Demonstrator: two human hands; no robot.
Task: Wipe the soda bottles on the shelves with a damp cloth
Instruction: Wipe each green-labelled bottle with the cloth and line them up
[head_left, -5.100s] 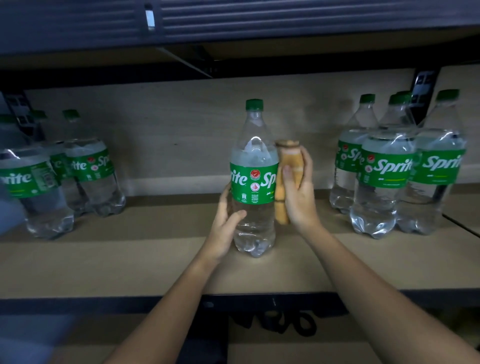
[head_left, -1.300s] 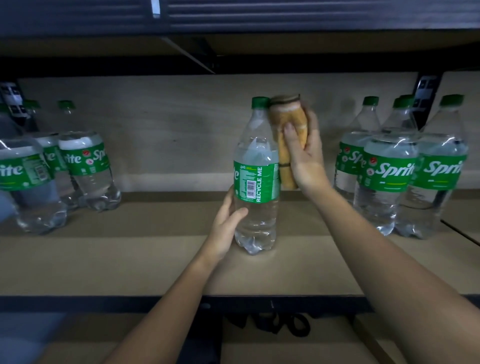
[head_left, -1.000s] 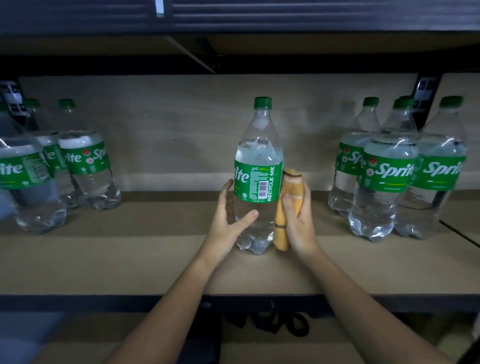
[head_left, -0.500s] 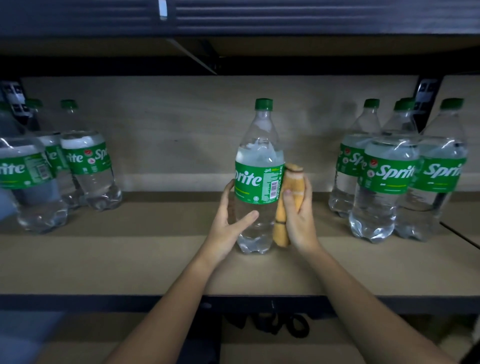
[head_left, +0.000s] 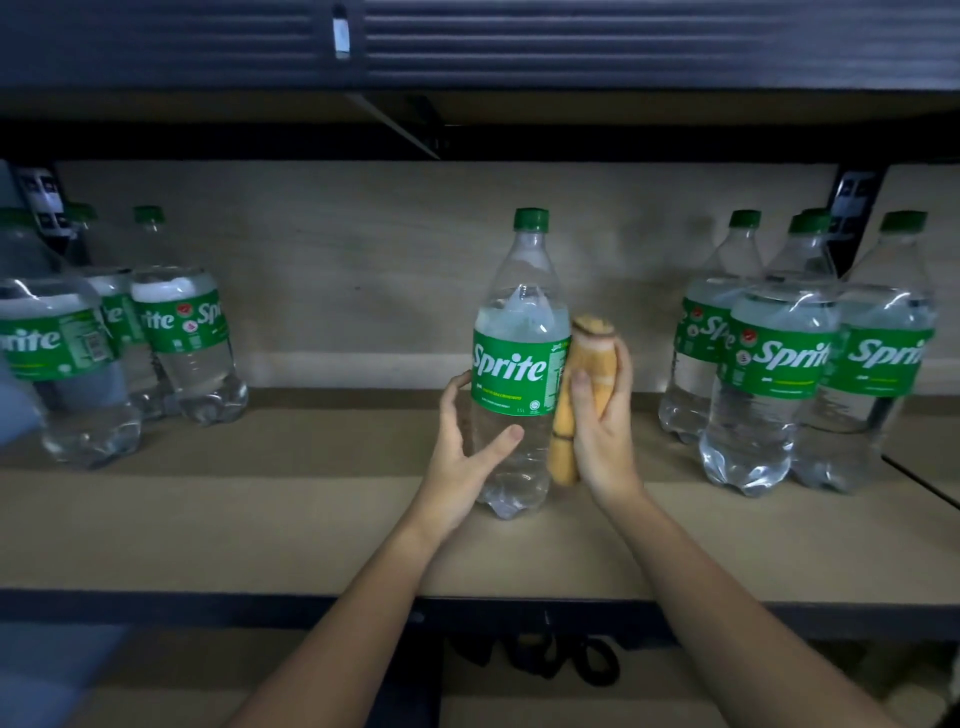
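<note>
While a clear plastic Sprite bottle with a green label (head_left: 514, 374) stands mid-shelf, a folded tan cloth (head_left: 584, 395) presses its right side.

The left hand (head_left: 462, 447) curls around the bottle's lower body; the right hand (head_left: 605, 436) grips the cloth. Judging by this, wiping is midway: bottle clusters left (head_left: 176, 332) and right (head_left: 779, 374) on the wooden shelf (head_left: 208, 519) likely remain.

Bare shelf (head_left: 311, 519) gaps (both wide) flanking the centre bottle (head_left: 514, 364)

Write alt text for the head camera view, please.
The left hand grips a Sprite bottle upright on a shelf while the right hand holds a folded yellow cloth against its side. More bottles stand at both sides.
</note>
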